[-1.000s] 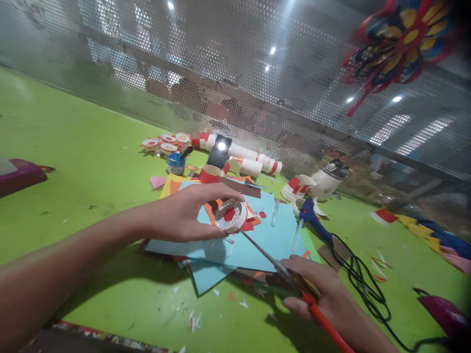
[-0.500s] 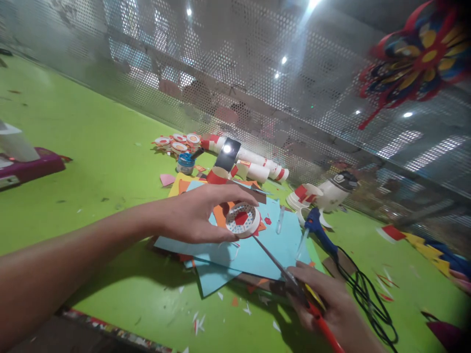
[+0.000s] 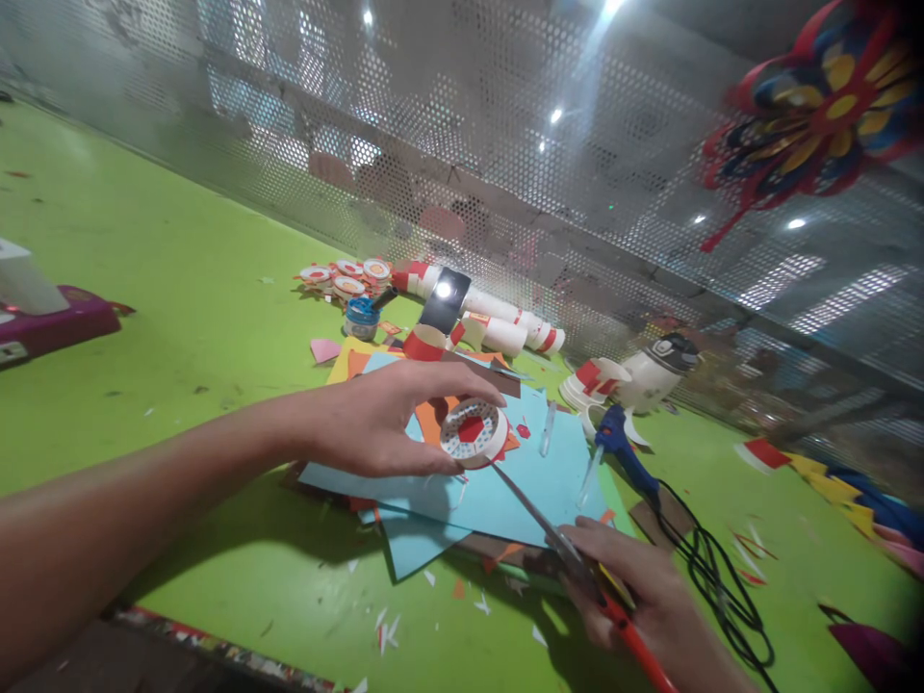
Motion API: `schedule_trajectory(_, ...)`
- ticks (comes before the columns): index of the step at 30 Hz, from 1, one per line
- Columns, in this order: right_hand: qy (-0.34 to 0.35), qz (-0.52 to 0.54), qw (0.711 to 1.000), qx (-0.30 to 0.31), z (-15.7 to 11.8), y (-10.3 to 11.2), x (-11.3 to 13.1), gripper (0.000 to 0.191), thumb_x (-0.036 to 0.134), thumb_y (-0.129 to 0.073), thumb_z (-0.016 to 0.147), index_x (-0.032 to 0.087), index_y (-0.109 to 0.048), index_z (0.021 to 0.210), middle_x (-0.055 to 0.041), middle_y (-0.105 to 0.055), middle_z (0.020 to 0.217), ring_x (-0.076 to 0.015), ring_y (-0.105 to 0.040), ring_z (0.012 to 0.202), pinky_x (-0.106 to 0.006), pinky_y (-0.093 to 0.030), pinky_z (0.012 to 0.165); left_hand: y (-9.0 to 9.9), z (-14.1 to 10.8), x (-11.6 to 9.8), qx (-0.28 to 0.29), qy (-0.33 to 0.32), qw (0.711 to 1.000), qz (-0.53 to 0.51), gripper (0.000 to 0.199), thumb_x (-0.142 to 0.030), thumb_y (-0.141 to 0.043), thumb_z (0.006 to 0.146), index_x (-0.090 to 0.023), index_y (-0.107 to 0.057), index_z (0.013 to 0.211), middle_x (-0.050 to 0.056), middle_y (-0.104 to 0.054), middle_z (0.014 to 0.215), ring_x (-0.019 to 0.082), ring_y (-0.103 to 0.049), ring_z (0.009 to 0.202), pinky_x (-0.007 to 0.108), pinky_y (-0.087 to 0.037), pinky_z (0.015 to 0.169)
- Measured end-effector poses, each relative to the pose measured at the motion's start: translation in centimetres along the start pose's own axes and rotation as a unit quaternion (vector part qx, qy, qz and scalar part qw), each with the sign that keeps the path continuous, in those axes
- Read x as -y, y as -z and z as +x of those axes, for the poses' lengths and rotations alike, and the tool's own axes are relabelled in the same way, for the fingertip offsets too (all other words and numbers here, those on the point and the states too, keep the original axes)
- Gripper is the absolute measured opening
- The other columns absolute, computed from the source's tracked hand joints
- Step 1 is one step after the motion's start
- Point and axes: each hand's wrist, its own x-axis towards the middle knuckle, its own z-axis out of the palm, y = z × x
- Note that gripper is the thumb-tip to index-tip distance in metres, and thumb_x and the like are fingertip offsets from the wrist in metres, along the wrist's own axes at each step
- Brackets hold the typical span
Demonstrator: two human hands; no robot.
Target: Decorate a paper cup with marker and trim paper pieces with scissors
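Between the thumb and fingers of my left hand [image 3: 382, 419] is a small round white paper cup piece [image 3: 493, 448], its inside dotted blue around a red shape. My right hand [image 3: 635, 587] grips a pair of scissors [image 3: 530, 510] with red and yellow handles. The scissor tips reach the lower right rim of the cup piece; whether they touch it I cannot tell. Both hands are over a stack of light blue paper [image 3: 433, 500] with orange and brown sheets. A small red cutout [image 3: 524, 431] and a clear glue stick [image 3: 549, 428] lie on the paper.
A blue glue gun [image 3: 625, 448] with a coiled black cord [image 3: 711, 568] lies at right. Behind stand a paint jar [image 3: 362, 320], several decorated discs [image 3: 348, 279], a white-and-red paper tube [image 3: 498, 306] and paper cups [image 3: 592, 383]. Paper scraps dot the green table [image 3: 180, 289].
The whole view has shifted slightly. My hands, the cup piece and the scissors keep nearly the same positions relative to each other.
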Motion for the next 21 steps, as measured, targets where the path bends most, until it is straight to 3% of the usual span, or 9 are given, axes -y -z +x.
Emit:
schedule_trajectory(4,-0.004,-0.001,1.0,0.006,0.19,-0.08,0.25,0.033,0.007,-0.051,0.071,0.026,-0.065,0.094,0.0009,-0.063,0.065,-0.0166,-0.06,0.057,-0.024,-0.045,0.052,0.11,-0.04,-0.04,0.009,-0.001,1.0,-0.003,0.05,-0.025,-0.068,0.081,-0.019,-0.055,0.128,0.011,-0.059,0.133,0.023,-0.059,0.114,0.036,-0.047,0.098)
schedule_trajectory(11,0.031,-0.016,0.999,-0.017,0.03,-0.1,-0.39,0.045,0.006,-0.049,0.065,0.026,-0.063,0.102,0.0023,-0.062,0.067,-0.0154,-0.059,0.058,-0.023,-0.045,0.054,0.19,0.06,-0.13,0.019,0.001,1.0,-0.007,0.047,-0.025,-0.066,0.082,-0.017,-0.056,0.127,0.012,-0.06,0.131,0.024,-0.059,0.114,0.037,-0.047,0.099)
schedule_trajectory(21,0.035,-0.035,0.998,-0.023,0.44,0.1,0.21,0.037,0.007,-0.05,0.068,0.022,-0.065,0.098,0.0019,-0.061,0.065,-0.0138,-0.058,0.055,-0.023,-0.048,0.054,0.22,0.0,-0.47,0.009,-0.003,0.999,-0.03,0.046,-0.026,-0.064,0.084,-0.018,-0.055,0.129,0.01,-0.061,0.13,0.023,-0.059,0.113,0.035,-0.048,0.096)
